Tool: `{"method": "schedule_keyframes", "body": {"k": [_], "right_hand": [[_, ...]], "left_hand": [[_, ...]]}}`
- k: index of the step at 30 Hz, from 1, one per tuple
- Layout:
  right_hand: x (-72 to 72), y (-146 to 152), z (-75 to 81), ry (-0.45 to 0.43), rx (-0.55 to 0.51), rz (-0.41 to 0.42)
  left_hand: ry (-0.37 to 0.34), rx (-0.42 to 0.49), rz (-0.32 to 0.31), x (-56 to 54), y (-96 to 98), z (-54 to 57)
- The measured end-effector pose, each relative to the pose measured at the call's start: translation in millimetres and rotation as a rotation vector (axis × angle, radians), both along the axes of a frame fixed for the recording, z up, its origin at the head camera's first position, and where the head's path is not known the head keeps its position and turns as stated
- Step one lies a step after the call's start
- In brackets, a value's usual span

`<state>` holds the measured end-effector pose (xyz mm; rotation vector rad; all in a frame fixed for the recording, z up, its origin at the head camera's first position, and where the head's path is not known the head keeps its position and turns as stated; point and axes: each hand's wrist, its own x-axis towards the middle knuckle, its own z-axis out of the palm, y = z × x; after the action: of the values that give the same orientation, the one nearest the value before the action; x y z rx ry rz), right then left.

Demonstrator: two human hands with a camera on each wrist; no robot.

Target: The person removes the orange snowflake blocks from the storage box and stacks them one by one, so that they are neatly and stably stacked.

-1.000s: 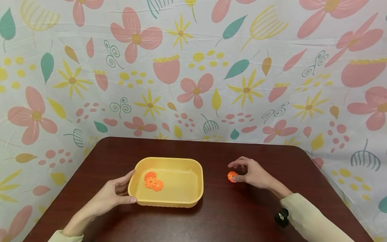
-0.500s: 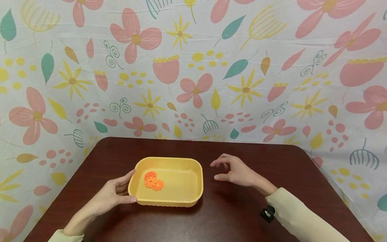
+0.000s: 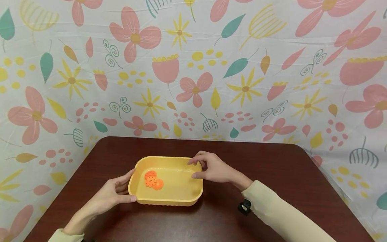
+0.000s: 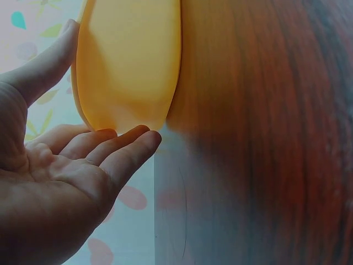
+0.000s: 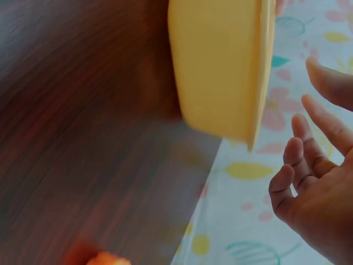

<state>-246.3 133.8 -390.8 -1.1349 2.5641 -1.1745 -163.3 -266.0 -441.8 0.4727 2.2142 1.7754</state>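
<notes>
A yellow plastic tray (image 3: 178,183) rests on the table, with 3 round orange notched discs (image 3: 151,182) overlapping at the left of its floor. My left hand (image 3: 110,195) holds the tray's left end, thumb at the near corner and fingertips farther back. In the left wrist view, thumb and fingers (image 4: 127,157) meet the tray's outer wall. Over the tray's right rim hovers my right hand (image 3: 213,168), thumb and fingers apart with nothing visible between them. The right wrist view shows another orange piece (image 5: 107,258), partly cut off, on the table.
The dark brown wooden table (image 3: 260,158) stretches around the tray. A flower-patterned cloth (image 3: 193,67) hangs behind its back edge and along both sides. A small black device (image 3: 244,206) sits at my right wrist.
My right hand has moved left from beside the orange disc on the table to the tray's right rim, leaving that disc behind. The left hand and tray stay put.
</notes>
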Motion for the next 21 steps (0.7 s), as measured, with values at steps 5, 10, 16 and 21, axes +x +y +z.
{"method": "schedule_keyframes", "body": {"k": [5, 10, 16, 21], "right_hand": [[0.3, -23, -2.1, -0.009, 0.013, 0.048], [0.2, -43, -7.9, -0.012, 0.036, 0.072], [-1.8, -65, -17.4, 0.007, 0.045, 0.131], [-2.9, -81, -22.5, -0.038, 0.081, 0.153]], "left_hand": [[0.006, 0.005, -0.007, -0.4, -0.4, -0.3], [0.028, 0.012, -0.017, 0.3, -0.6, 1.0], [0.024, 0.016, -0.017, 0.7, -0.2, 1.3], [0.034, 0.015, -0.021, 0.6, -0.7, 1.5]]}}
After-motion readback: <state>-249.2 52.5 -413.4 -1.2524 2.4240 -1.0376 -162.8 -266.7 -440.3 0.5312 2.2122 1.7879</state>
